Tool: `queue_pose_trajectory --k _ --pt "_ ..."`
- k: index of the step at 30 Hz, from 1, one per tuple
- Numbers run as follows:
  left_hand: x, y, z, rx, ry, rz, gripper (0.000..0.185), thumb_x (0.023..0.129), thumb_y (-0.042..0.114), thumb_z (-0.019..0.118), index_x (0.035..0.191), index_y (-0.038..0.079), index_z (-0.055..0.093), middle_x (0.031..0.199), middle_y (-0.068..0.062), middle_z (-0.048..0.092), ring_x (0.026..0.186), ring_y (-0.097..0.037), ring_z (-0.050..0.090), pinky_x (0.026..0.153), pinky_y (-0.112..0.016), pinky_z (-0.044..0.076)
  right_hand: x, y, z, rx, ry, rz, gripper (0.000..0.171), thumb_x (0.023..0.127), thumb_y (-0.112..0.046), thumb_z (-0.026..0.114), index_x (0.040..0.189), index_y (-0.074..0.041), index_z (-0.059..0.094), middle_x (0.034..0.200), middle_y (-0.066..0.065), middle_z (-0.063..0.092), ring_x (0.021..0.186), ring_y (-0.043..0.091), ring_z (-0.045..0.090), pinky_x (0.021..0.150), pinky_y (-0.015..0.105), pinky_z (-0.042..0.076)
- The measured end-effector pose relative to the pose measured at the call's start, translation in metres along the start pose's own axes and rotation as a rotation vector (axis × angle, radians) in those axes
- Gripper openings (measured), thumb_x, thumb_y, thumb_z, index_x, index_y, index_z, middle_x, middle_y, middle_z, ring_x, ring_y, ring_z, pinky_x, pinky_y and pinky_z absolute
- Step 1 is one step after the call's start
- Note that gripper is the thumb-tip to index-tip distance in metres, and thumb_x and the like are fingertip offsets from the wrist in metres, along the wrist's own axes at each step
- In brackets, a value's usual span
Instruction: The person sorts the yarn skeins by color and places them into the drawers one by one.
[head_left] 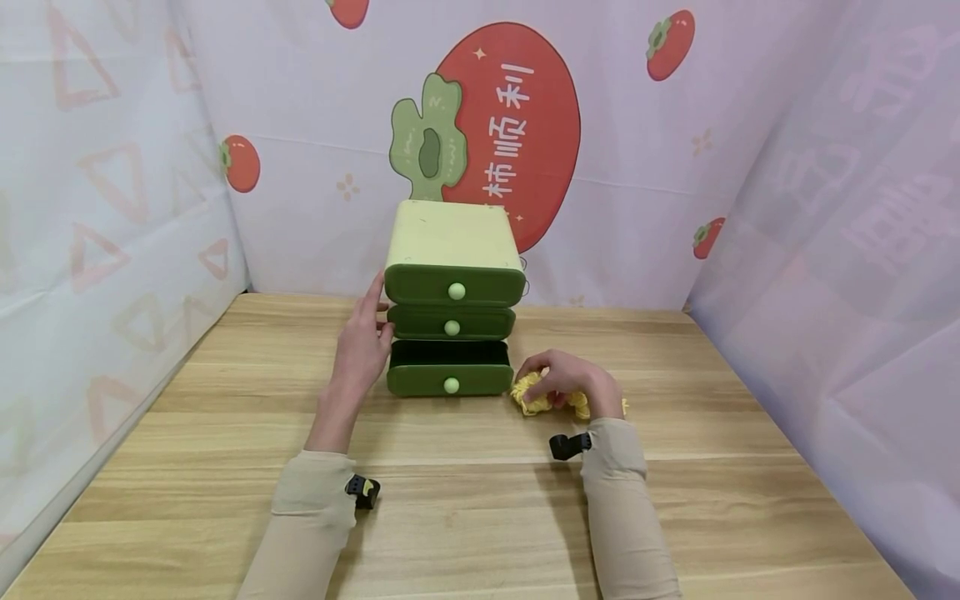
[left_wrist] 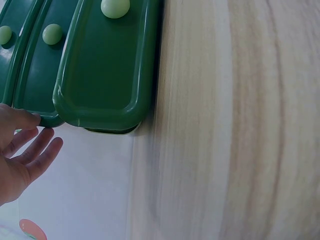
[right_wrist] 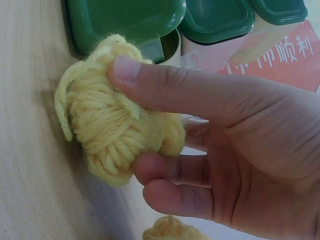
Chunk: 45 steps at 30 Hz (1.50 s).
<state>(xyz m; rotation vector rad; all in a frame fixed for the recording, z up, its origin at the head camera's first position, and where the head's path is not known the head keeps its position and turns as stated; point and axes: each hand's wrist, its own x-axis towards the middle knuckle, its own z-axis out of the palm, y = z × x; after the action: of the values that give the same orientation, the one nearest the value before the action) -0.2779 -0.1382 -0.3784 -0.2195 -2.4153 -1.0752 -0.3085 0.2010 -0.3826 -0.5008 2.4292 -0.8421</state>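
Much of the yarn [head_left: 542, 398] is hidden under the right hand [head_left: 572, 385] in the head view; a second yellow clump is cut off at the bottom edge of the right wrist view, and whether it is joined to the first cannot be told. The inside of the bottom drawer [head_left: 448, 369] is in shadow, so its contents cannot be made out. The left hand [head_left: 362, 343] is only partly seen in the left wrist view. Counted: one cabinet [head_left: 452, 293], three green drawers, three pale knobs, two hands, two wrist cameras. The bottom drawer is seen pulled out; the upper two are closed. The yarn is pinched between thumb and curled fingers [right_wrist: 165, 87] of the right hand, just right of the cabinet, beside the open drawer's front corner, low over the table [head_left: 465, 508]. The left hand is laid against the cabinet's left side at the upper two drawers, fingers straight and slightly spread, nothing gripped. The cabinet is stood on a light wood-grain table, near its back edge. The table is enclosed on three sides by a pale printed cloth [head_left: 660, 167] with red persimmons and Chinese characters.
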Motion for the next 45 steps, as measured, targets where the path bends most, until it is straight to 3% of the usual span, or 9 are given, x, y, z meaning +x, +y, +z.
queue_pose_trajectory --k 6,16,25,34,45 --pt "0.000 0.001 -0.002 -0.006 -0.012 -0.012 0.082 0.097 -0.003 0.055 0.161 0.027 0.014 0.126 -0.022 0.057 0.100 -0.037 0.068 0.084 -0.048 0.057 0.000 -0.001 -0.002 0.015 0.011 -0.027 0.027 0.085 -0.020 0.079 0.110 -0.018 0.072 0.103 0.004 0.065 0.057 0.018 0.054 0.054 0.033 0.052" --pt "0.000 0.000 -0.001 -0.034 -0.019 -0.019 0.081 0.097 -0.003 0.055 0.161 0.028 0.015 0.126 -0.022 0.056 0.100 -0.037 0.068 0.083 -0.047 0.058 -0.005 -0.004 -0.006 0.023 0.055 -0.072 0.029 0.084 -0.019 0.079 0.112 -0.015 0.071 0.105 0.005 0.065 0.056 0.019 0.054 0.056 0.039 0.055" --pt "-0.001 0.001 0.000 -0.029 -0.016 -0.013 0.083 0.097 -0.004 0.055 0.161 0.030 0.014 0.125 -0.023 0.056 0.101 -0.038 0.068 0.085 -0.048 0.057 -0.007 -0.005 -0.008 0.056 0.091 -0.080 0.024 0.084 -0.018 0.080 0.107 -0.019 0.071 0.105 0.004 0.066 0.052 0.017 0.050 0.056 0.036 0.051" --pt "-0.003 0.001 -0.002 -0.022 -0.020 -0.017 0.083 0.097 -0.002 0.055 0.161 0.030 0.013 0.125 -0.023 0.056 0.100 -0.038 0.068 0.084 -0.049 0.057 -0.007 -0.006 -0.010 0.012 0.122 -0.101 0.024 0.083 -0.022 0.081 0.105 -0.021 0.072 0.108 0.002 0.066 0.056 0.019 0.057 0.058 0.037 0.055" --pt "-0.002 0.000 -0.002 -0.020 -0.028 -0.014 0.085 0.097 -0.003 0.055 0.161 0.031 0.011 0.125 -0.022 0.056 0.101 -0.038 0.068 0.084 -0.048 0.057 -0.010 -0.012 -0.011 0.036 0.158 -0.163 0.021 0.084 -0.015 0.079 0.105 -0.017 0.072 0.108 0.004 0.067 0.060 0.020 0.059 0.057 0.036 0.055"
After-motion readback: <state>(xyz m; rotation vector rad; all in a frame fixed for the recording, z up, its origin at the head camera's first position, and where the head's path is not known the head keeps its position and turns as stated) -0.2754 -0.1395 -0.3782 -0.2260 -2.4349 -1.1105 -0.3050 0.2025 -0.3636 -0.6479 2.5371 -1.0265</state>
